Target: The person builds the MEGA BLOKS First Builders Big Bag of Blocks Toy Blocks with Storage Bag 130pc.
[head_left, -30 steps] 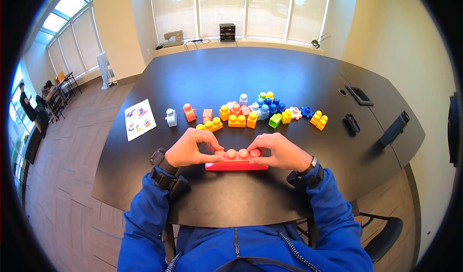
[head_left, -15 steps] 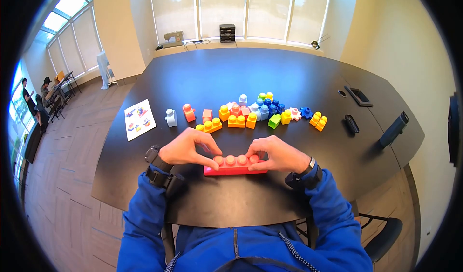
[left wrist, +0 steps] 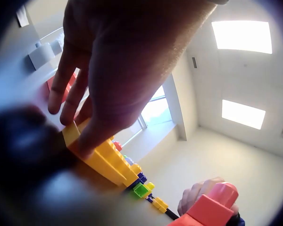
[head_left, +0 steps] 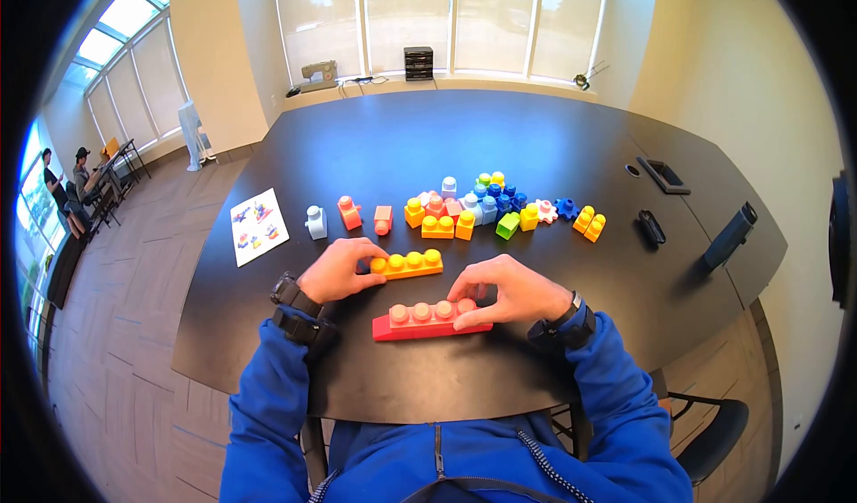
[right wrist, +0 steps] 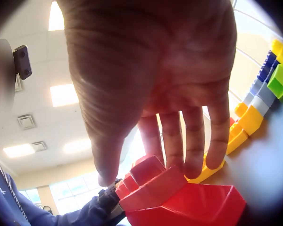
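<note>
My left hand (head_left: 336,271) pinches the left end of a long yellow block (head_left: 412,266) with four studs, thumb in front and fingers behind. The left wrist view shows the thumb against the same yellow block (left wrist: 104,160). Nearer the table's front edge lies a red block assembly (head_left: 420,328), a four-stud piece on top of a longer red base. My right hand (head_left: 518,292) holds its right end between thumb and fingers. In the right wrist view the red top piece (right wrist: 153,186) sits between the thumb and the fingertips.
Behind the hands, a row of loose blocks spans the table: a grey block (head_left: 316,223), red blocks (head_left: 350,213), orange blocks (head_left: 437,227), a green block (head_left: 508,225) and blue gears (head_left: 566,208). A picture sheet (head_left: 260,227) lies left; a black case (head_left: 652,228) lies right.
My left hand has left the red assembly and taken hold of the long yellow block, which has come nearer and to the right. The red assembly has shifted slightly toward the body.
</note>
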Demonstrator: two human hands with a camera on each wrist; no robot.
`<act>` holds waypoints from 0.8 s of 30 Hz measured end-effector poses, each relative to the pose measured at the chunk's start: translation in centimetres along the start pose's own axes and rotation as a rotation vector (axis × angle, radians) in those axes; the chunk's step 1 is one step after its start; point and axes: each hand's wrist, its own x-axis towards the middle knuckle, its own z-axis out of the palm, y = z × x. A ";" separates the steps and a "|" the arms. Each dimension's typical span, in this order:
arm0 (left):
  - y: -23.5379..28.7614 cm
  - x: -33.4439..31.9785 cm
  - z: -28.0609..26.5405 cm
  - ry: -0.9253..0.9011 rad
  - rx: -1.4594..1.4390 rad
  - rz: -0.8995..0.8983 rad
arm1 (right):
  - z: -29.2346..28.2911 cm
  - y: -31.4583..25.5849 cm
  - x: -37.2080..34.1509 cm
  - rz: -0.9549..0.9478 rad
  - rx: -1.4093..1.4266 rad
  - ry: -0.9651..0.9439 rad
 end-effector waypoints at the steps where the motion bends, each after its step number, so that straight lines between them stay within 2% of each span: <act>1: 0.4 0.3 0.4 -0.011 -0.031 -0.009 | -0.1 0.2 0.0 0.023 0.005 0.009; 5: 1.2 1.8 1.9 -0.006 -0.033 0.035 | -0.6 -0.1 0.1 0.099 0.008 0.043; 10: 2.3 2.6 1.3 0.072 -0.045 0.059 | -0.8 1.4 -0.1 0.091 -0.008 0.127; 12: 1.6 2.9 0.5 0.146 -0.049 -0.109 | -0.8 1.9 -0.2 0.102 0.001 0.157; 13: 0.9 3.2 -0.3 0.066 0.016 -0.177 | -0.7 2.0 -0.2 0.116 -0.006 0.199; 14: 0.2 3.2 -0.4 0.064 0.018 -0.175 | -0.7 2.1 -0.2 0.131 -0.014 0.241; 16: -1.6 3.7 -0.2 0.193 0.345 0.051 | -0.6 2.3 -0.2 0.148 -0.005 0.242; 17: -2.7 4.0 -0.2 0.084 0.427 0.055 | -0.6 2.4 -0.2 0.164 0.005 0.241; 18: -3.6 4.3 -0.1 0.085 0.429 0.061 | -0.5 2.4 -0.2 0.164 0.001 0.247; 20: -5.9 4.9 0.6 0.097 0.607 0.286 | -0.4 2.7 -0.2 0.147 0.027 0.241; 21: -7.5 5.3 0.8 0.090 0.568 0.276 | -0.2 3.0 -0.3 0.130 0.041 0.248; 22: -6.9 5.7 0.5 0.090 0.568 0.283 | -0.3 3.0 -0.2 0.131 0.038 0.253; 24: -4.7 5.7 -0.6 -0.040 0.587 -0.086 | -0.3 2.9 -0.2 0.128 0.024 0.245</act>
